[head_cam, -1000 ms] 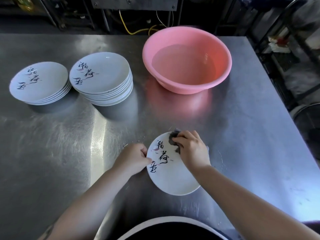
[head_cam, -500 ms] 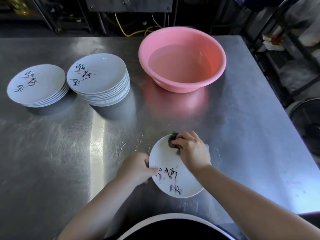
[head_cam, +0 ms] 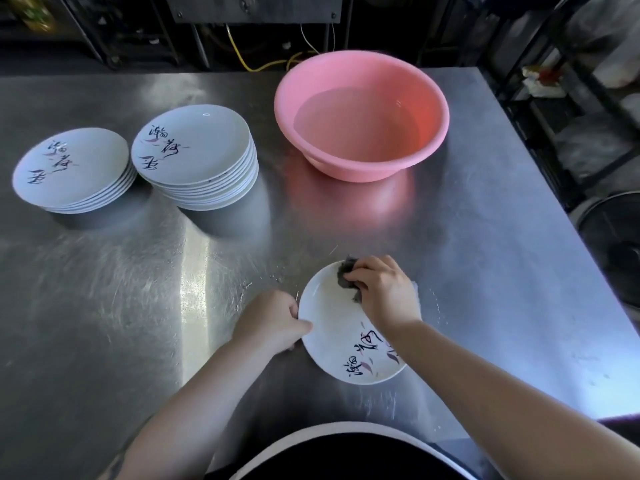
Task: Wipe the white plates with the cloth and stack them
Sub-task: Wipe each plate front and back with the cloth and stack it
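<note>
Right grip pinched the dark cloth on the plate's far rim. Left grip pinched its left edge. Bare table right of plate.

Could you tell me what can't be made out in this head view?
- Cloth: mostly hidden under the right hand.
- Plate: right rim and part of its writing covered by the right forearm.
- Left hand: its fingers curl out of sight at the plate's edge.
- Plate stacks: exact counts unreadable.
</note>
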Demonstrator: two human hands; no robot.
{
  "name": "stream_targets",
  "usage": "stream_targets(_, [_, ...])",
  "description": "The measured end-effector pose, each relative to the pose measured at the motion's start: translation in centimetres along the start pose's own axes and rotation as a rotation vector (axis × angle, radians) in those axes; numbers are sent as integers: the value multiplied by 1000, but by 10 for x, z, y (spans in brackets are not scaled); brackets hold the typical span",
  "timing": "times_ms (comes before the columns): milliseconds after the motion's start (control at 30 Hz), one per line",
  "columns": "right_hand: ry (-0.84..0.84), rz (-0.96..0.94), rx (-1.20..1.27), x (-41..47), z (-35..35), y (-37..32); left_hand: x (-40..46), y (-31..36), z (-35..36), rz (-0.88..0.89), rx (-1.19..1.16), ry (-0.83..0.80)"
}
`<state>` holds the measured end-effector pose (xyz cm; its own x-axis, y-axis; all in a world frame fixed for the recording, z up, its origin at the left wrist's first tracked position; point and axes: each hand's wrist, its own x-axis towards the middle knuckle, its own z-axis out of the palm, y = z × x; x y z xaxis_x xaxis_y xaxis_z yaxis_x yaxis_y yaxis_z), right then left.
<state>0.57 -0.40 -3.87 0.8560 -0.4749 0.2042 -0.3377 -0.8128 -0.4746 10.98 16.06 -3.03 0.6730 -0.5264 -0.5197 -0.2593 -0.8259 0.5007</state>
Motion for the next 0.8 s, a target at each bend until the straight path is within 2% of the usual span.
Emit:
stream_targets(67, [-56,-41,32,1,3,-8,9,9,-7,66,73,150])
stream_targets(133, [-158,-105,43,2,7,-13,19,18,-13,121,38,217])
stream_targets(200, [-219,-126,28,3,6,-12,23,19,-14,103,-31,201])
stream_targets(300, [-99,-91,-17,3,1,-1,15,5,-7,10,-142,164])
stream_targets(367, [-14,-53,-29,1,-1,3,4,-4,0,-3,-183,80])
stream_targets(433, [20,-26,-21,0,0,-1,-6,-7,5,40,-102,43])
stream_targets(500, [-18,-48,2,0,4,-8,-6,-2,5,101,12,136])
stream_targets(567, [-123,-143,32,0,8,-15,3,7,-1,139,-8,224])
stream_targets(667, [-212,-200,31,2,8,-15,16,13,-9,91,-102,186])
stream_targets(800, [-34,-58,-46,4,-1,3,7,-3,-4,-47,-253,57])
